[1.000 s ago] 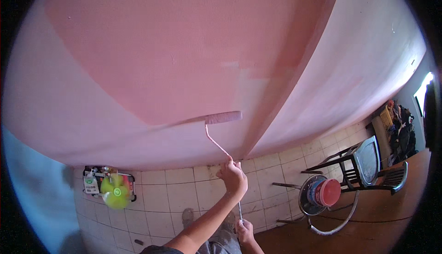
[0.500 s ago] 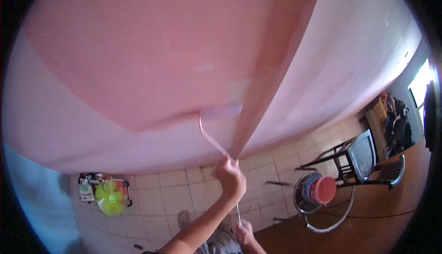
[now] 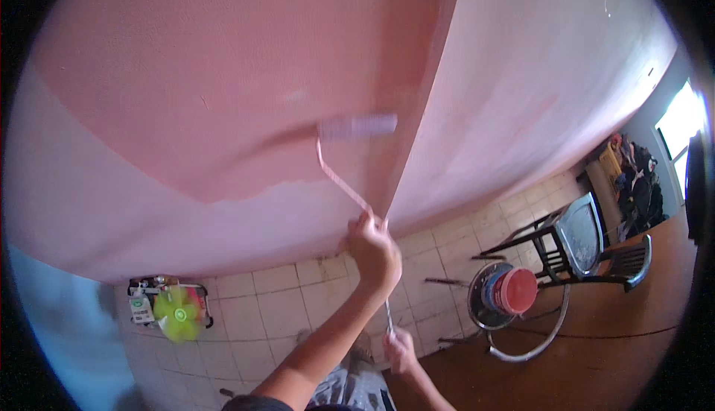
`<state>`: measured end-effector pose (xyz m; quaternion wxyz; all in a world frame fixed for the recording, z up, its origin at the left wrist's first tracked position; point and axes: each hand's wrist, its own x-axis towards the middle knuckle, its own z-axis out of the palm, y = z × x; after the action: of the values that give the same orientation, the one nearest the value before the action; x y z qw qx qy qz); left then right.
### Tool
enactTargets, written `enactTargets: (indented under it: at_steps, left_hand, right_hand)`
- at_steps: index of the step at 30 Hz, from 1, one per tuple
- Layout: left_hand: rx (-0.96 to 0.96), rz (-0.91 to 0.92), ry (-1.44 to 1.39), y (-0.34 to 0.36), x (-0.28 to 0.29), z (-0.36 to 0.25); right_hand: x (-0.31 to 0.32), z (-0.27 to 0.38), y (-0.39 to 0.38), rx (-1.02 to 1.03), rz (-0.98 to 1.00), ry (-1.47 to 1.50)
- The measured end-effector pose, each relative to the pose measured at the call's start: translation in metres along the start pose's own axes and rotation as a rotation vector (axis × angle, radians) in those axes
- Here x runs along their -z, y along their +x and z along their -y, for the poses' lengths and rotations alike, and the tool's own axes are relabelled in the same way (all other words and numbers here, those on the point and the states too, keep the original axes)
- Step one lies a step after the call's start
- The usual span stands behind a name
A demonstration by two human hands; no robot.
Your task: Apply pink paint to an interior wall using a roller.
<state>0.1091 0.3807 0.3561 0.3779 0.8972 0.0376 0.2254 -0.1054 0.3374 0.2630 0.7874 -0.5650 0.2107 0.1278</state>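
Note:
A paint roller [image 3: 357,125] is against the pink wall [image 3: 246,76], close to the inner corner on its right; its sleeve is slightly blurred. My left hand [image 3: 377,253] is closed around the upper part of the roller's handle, just below the bent frame. Lower down, my right hand [image 3: 401,351] grips the thin pole that continues from it. Darker pink covers the upper wall, with an uneven lower edge left of the roller. Paler pink shows beneath.
A red bucket [image 3: 517,292] stands on a round stool [image 3: 485,320] at right, near a dark chair [image 3: 581,239]. At lower left, a fan with yellow-green blades [image 3: 179,313] sits by the wall. Pale tiles [image 3: 279,314] cover the floor. Piled clothes [image 3: 637,187] lie at far right.
The roller has moved up the wall, and both hands have risen with it. Darker pink now covers the strip below the roller near the corner. The view has shifted slightly.

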Motion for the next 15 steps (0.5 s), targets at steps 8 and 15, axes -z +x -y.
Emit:
enactTargets:
  at_steps: [8, 15]
  left_hand:
    - [0.073, 0.126, 0.029, -0.063, -0.041, 0.047]
    - [0.113, -0.009, -0.225, -0.051, -0.04, 0.02]
  right_hand:
    - [0.035, -0.045, -0.025, -0.221, -0.101, 0.035]
    - [0.028, 0.048, -0.067, -0.272, -0.059, 0.005]
